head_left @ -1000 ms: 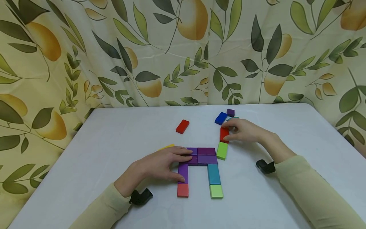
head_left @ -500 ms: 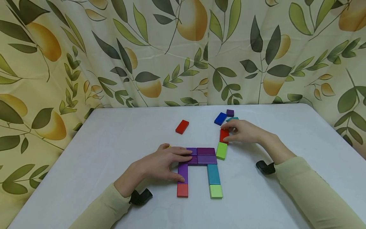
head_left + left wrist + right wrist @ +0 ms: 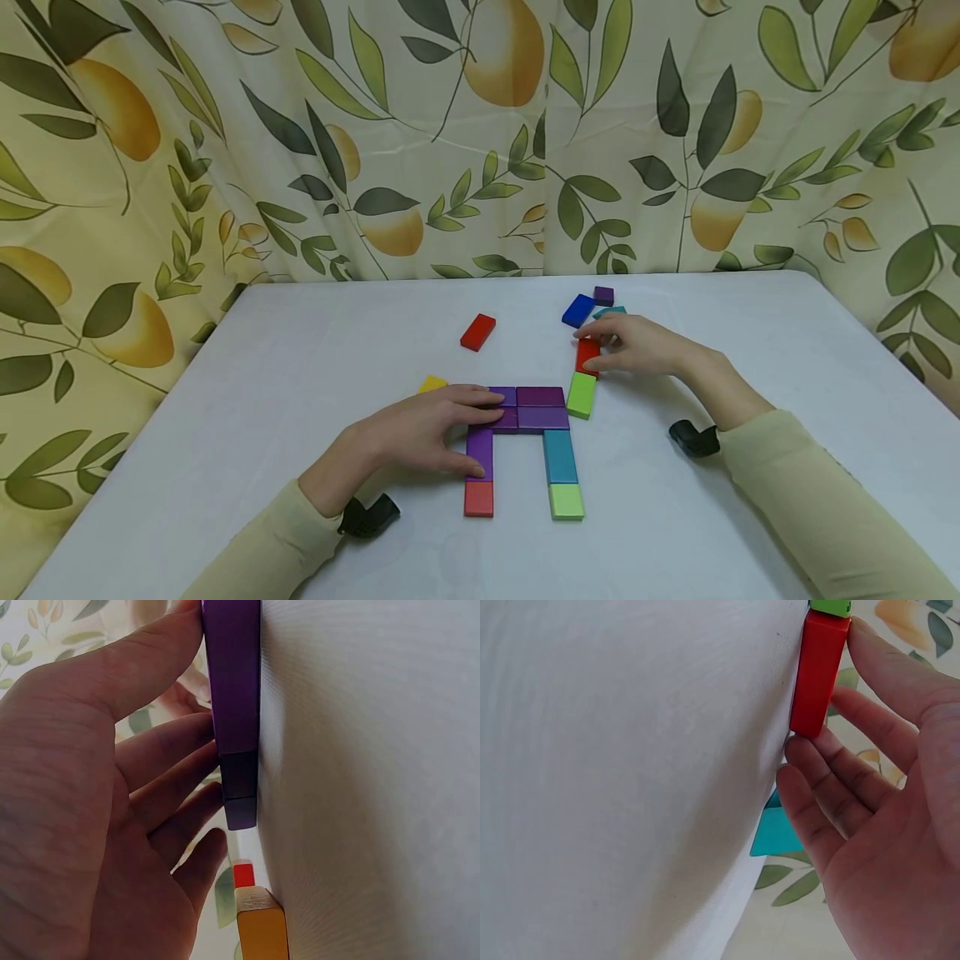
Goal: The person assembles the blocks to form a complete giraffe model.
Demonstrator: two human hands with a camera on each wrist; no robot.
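Red block (image 3: 587, 357) under fingers of right hand (image 3: 637, 343), touching green block (image 3: 581, 395).

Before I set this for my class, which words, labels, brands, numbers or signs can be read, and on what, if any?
None can be read.
Green block, right wrist view: a tiny dark mark, too small to tell if it is lettering.
Patterned backdrop: only fruit and leaves.

In the head view, the left hand (image 3: 420, 425) covers part of the yellow block (image 3: 433, 383) and two purple blocks (image 3: 511, 422); the right hand (image 3: 641, 343) partly hides the red block (image 3: 588, 356) and teal piece (image 3: 611, 311). The right wrist view's top edge crops the green block (image 3: 832, 607).
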